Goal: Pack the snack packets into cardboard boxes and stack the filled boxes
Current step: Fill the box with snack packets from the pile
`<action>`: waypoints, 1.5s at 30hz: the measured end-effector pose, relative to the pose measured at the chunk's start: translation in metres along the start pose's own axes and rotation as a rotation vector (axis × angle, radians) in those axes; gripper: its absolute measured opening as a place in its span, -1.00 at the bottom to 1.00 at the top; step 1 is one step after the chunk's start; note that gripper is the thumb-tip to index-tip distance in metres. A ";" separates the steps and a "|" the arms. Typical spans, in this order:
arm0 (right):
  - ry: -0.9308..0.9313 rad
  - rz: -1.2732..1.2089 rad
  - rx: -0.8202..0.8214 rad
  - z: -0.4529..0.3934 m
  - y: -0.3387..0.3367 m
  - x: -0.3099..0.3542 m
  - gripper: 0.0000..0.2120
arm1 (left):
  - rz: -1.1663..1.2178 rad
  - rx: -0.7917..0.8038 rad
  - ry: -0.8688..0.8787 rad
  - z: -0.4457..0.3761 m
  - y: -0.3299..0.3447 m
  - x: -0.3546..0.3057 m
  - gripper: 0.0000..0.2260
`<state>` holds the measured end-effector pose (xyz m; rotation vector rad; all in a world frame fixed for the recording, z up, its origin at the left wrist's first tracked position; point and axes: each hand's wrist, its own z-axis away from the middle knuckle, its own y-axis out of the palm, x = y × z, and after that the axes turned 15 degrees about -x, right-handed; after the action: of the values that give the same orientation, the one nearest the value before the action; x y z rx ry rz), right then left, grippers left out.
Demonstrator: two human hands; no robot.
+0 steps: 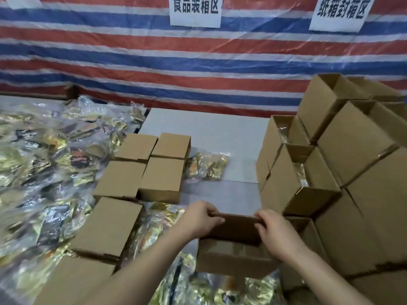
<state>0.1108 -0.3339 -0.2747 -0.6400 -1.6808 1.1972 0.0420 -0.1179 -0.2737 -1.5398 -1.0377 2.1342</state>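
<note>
A: What do we see at far left?
B: A heap of shiny clear-and-gold snack packets [39, 164], then closed small brown cardboard boxes [141, 170] beside it.

A: And our hands?
B: Our left hand [201, 217] and right hand [275, 230] pinch the far flap of an open brown cardboard box [233, 258], near centre.

A: Further right?
B: A stack of open-topped brown boxes [343, 172].

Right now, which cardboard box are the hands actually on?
The open box nearest the camera: left hand and right hand both grip its far flap. The closed boxes to the left sit untouched.
</note>
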 end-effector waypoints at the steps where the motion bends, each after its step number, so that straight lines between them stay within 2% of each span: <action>1: 0.013 -0.001 0.018 0.010 0.009 -0.003 -0.92 | -0.009 0.005 -0.009 0.008 0.009 0.009 -0.82; 5: 0.043 -0.018 0.044 0.029 0.034 -0.010 -0.96 | -0.020 -0.028 -0.001 0.022 0.030 0.033 -0.82; 13: 0.059 -0.059 -0.008 0.001 0.060 -0.007 -0.81 | -0.026 -0.125 -0.024 -0.008 0.034 0.044 -0.86; 23: 0.092 -0.023 0.040 -0.055 0.100 -0.005 -0.88 | -0.035 -0.222 -0.095 -0.058 0.052 0.064 -0.83; 28: 0.075 0.006 0.121 -0.072 0.120 -0.013 -0.88 | -0.054 -0.188 -0.151 -0.070 0.068 0.083 -0.86; 31: 0.063 0.030 0.181 -0.070 0.133 -0.021 -0.87 | -0.109 -0.165 -0.115 -0.071 0.081 0.096 -0.89; 37: 0.041 0.028 0.194 -0.080 0.138 -0.027 -0.87 | -0.145 -0.145 -0.084 -0.078 0.082 0.099 -0.87; 40: 0.038 0.031 0.189 -0.081 0.137 -0.028 -0.83 | -0.138 -0.100 -0.077 -0.081 0.079 0.097 -0.80; 43: 0.020 0.046 0.196 -0.084 0.130 -0.031 -0.69 | -0.142 -0.074 -0.078 -0.082 0.071 0.095 -0.56; 45: 0.025 0.050 0.185 -0.087 0.123 -0.033 -0.60 | -0.117 -0.095 -0.051 -0.081 0.064 0.090 -0.50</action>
<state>0.1910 -0.2763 -0.3934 -0.5830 -1.5199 1.3561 0.0921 -0.0756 -0.3940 -1.4345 -1.2320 2.0814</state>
